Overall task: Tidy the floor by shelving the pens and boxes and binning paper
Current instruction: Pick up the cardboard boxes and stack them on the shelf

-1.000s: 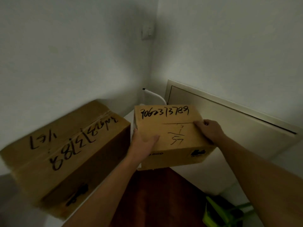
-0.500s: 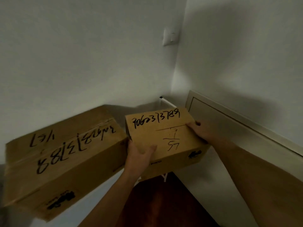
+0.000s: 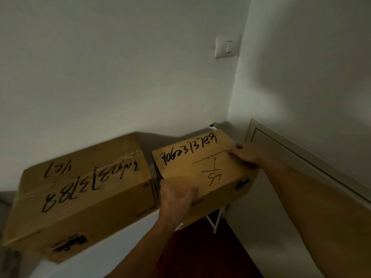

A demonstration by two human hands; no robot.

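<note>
A small cardboard box (image 3: pixel 192 161) with black handwritten numbers sits at the right end of a white shelf (image 3: pixel 112 249), in the room's corner. My left hand (image 3: pixel 176 199) grips its near left corner, thumb on top. My right hand (image 3: pixel 246 155) holds its far right edge with curled fingers. A larger cardboard box (image 3: pixel 84 189), also marked in black, lies on the shelf just left of it, almost touching.
White walls meet in a corner behind the boxes, with a light switch (image 3: pixel 225 47) high up. A white framed panel (image 3: pixel 297 157) leans along the right wall. Dark red floor (image 3: pixel 202 249) and a white shelf leg (image 3: pixel 214 221) show below.
The small box has shifted left toward the larger box, narrowing the gap. My view has swung up and left, and the green object on the floor has left the frame.
</note>
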